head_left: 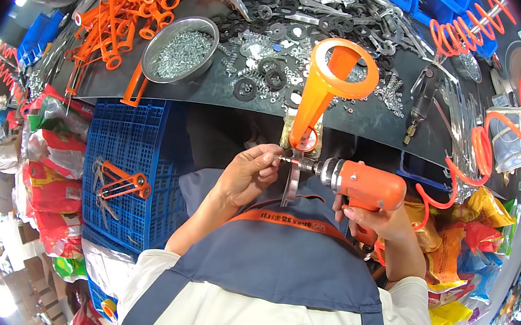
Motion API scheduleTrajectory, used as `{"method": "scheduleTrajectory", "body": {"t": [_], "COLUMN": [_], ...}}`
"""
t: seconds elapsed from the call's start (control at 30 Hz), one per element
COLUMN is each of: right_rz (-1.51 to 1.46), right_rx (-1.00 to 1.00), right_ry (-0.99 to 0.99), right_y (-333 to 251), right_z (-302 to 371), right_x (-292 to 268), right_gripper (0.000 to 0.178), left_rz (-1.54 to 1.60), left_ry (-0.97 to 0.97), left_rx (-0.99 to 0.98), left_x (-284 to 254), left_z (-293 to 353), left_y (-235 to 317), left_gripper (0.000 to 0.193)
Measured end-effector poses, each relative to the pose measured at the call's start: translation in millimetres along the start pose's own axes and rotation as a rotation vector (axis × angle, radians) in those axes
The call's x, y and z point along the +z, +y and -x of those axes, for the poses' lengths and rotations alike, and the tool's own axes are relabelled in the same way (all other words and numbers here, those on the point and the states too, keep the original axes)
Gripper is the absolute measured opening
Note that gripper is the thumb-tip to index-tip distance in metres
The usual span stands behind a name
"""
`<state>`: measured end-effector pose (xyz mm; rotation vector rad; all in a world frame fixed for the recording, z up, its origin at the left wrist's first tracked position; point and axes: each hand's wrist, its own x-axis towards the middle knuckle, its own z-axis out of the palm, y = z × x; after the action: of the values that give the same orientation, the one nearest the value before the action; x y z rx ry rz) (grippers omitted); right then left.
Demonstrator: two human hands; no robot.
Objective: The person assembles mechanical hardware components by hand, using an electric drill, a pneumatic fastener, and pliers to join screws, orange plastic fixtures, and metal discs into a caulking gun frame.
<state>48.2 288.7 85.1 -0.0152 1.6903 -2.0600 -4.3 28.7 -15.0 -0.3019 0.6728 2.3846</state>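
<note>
My right hand (373, 221) is wrapped round the grip of an orange power drill (369, 185), whose chuck and bit point left. My left hand (252, 173) is pinched at the bit's tip; what its fingers hold is too small to name. Between the hands, an orange handle (317, 108) with a wide ring at its upper end leans over the bench edge, its narrow end low near the drill bit. A flat metal piece (292, 185) hangs below that end, just behind the bit.
On the dark bench lie a metal bowl (200, 28) of small screws, a heap of orange handles (114, 17), and scattered black washers, springs and metal levers. A blue crate (127, 129) stands at left. An orange coiled hose (478, 157) and a black slim driver (421, 103) are at right.
</note>
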Motion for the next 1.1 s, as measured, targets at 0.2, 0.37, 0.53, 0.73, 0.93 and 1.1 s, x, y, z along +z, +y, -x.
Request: {"method": "scheduleTrajectory", "body": {"t": [0.2,0.37,0.53,0.73,0.93,1.1], "right_rz": [-0.039,-0.018,-0.019,0.020,0.052,0.206], "right_rx": [-0.031,0.007,0.047,0.044,0.079,0.104], "right_ry": [-0.067,-0.055,-0.066,-0.089,0.040,0.159], "right_y": [0.4,-2.6,-1.1,6.7,-11.0,-18.6], "right_z": [-7.3,-11.7,-14.6,-15.2,-1.6,2.6], "right_x": [-0.1,2.1,2.1,3.7,0.9,-10.3], "right_gripper": [0.043,0.041,0.041,0.042,0.043,0.045], "left_rz": [0.111,-0.226,-0.407,-0.733,-0.708,-1.247], "left_ry": [-0.157,0.035,0.111,0.337,0.211,0.276], "left_rx": [0.017,0.141,0.272,0.388,0.315,0.514], "left_x": [-10.2,-2.0,-6.2,4.6,-0.2,7.9], "left_z": [-6.6,-4.5,-5.0,-4.9,-5.5,-11.6], "left_y": [-1.6,-2.5,-9.2,-14.4,-4.1,-8.7], "left_gripper": [0.014,0.025,0.032,0.043,0.035,0.034]}}
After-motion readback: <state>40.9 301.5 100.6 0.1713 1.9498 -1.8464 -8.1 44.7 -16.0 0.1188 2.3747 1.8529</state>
